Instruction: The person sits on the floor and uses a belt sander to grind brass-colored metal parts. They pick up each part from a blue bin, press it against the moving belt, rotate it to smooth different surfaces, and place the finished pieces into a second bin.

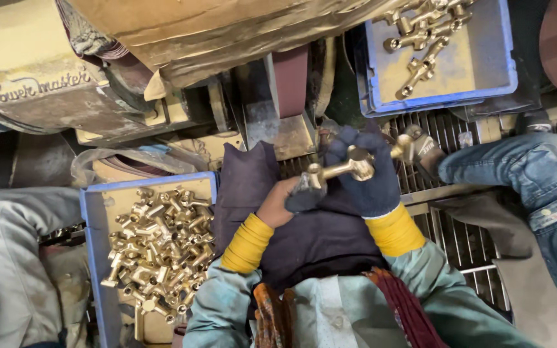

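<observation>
One brass fitting point(343, 169), a T-shaped tap body with a dull golden shine, sits between both hands just below the sanding belt point(289, 77) of the grinding machine point(40, 84). The right hand point(365, 174), in a dark blue glove, wraps its fingers closed around the fitting's thick middle. The left hand point(285, 201) pinches the fitting's near end, its fingers closed on it through a scrap of dark cloth. A dark cloth pad point(259, 193) lies under both wrists. To the left, a blue tray point(91, 258) is heaped with many similar brass fittings. Beyond, at upper right, a second blue tray point(485, 71) holds only a few fittings in its far corner.
</observation>
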